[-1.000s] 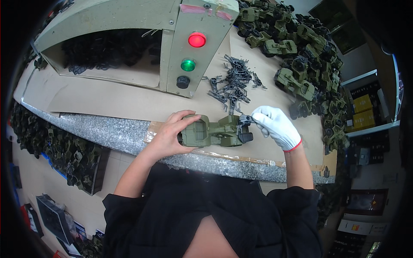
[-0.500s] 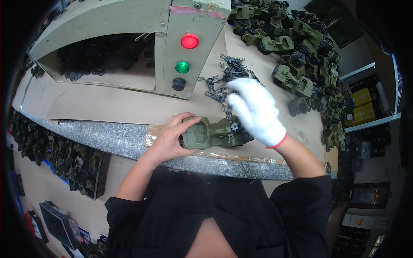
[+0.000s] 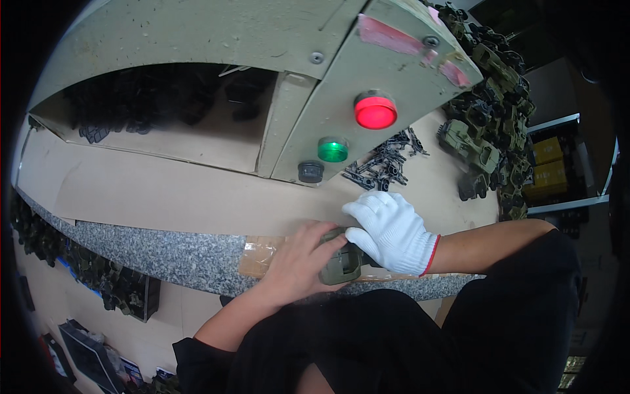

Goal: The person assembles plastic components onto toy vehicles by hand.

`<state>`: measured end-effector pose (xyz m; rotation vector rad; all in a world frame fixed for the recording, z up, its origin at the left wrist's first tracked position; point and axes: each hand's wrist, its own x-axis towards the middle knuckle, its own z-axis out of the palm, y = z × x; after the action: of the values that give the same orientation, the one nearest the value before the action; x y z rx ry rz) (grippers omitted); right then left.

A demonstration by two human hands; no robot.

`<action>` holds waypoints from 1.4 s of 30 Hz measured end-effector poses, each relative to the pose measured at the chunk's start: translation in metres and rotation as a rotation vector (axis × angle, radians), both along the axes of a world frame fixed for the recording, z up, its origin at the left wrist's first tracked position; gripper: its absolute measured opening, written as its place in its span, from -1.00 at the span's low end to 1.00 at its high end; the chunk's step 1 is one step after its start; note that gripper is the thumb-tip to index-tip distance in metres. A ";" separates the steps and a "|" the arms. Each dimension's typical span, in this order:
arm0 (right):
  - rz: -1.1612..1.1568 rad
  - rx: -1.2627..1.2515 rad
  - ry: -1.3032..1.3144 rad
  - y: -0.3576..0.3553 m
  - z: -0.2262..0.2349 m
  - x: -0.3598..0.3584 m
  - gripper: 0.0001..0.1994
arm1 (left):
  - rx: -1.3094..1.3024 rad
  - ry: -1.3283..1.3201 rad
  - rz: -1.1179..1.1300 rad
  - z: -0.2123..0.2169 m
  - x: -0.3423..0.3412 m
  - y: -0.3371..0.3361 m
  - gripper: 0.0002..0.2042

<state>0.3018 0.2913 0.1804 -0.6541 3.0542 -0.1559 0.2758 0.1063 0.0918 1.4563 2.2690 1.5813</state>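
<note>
Head: toy vehicle point(image 3: 342, 268) in left hand point(image 3: 300, 261), partly under right hand point(image 3: 395, 234).

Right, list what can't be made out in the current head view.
All in the head view:
Green toy vehicle, right end: hidden under the gloved right hand.
Anything in its palm: hidden by its back.
Grey parts pile: partly behind the control panel.
Dark parts inside the machine: lost in shadow.
</note>
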 end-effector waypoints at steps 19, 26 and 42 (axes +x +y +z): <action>-0.921 0.881 0.075 0.264 -0.007 -0.040 -0.41 | 1.403 -0.461 1.470 -0.089 0.052 -0.298 -0.50; -0.903 1.010 0.196 0.247 -0.006 -0.038 -0.74 | 1.214 -0.842 2.269 -0.237 -0.001 -0.408 -0.35; -0.433 0.720 0.595 0.186 0.012 0.041 -0.62 | 0.557 0.277 1.776 -0.066 -0.122 -0.380 -0.71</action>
<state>0.3432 0.4770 0.1928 0.0307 3.3267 1.2798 0.1536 -0.2738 0.0256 -1.1640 3.5581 2.2670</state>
